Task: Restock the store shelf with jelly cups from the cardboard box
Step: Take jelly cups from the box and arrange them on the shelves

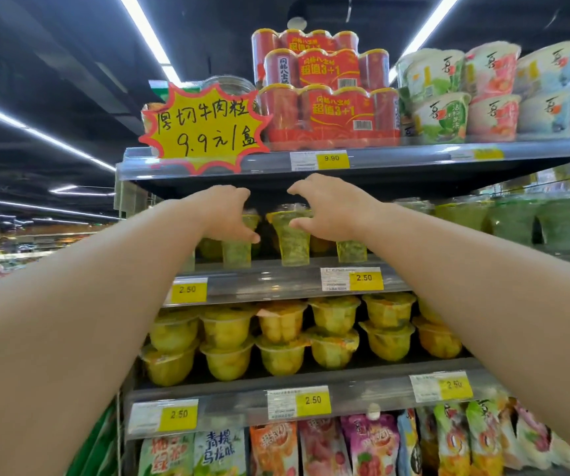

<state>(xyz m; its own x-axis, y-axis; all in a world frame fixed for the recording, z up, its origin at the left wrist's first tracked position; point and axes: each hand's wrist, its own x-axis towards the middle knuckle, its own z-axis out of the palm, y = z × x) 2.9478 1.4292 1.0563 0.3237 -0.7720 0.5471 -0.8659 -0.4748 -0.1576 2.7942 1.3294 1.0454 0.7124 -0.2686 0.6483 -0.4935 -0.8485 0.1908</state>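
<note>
The jelly cups [292,235] on the grey shelf [276,283] are clear plastic over pale yellow-green jelly with darker green flecks, while the green cups [551,221] further right are a deeper shade. The can packs [328,97] are red with yellow lettering and white barcode patches, the tubs [489,94] are white printed in green, pink and pale blue, and the starburst sign [204,128] is yellow, edged in red, with black handwriting. The fruit cups [280,341] are bright yellow with touches of orange, the price tags [366,278] are yellow and white, and the pouches [311,448] run green, orange, pink and purple
</note>
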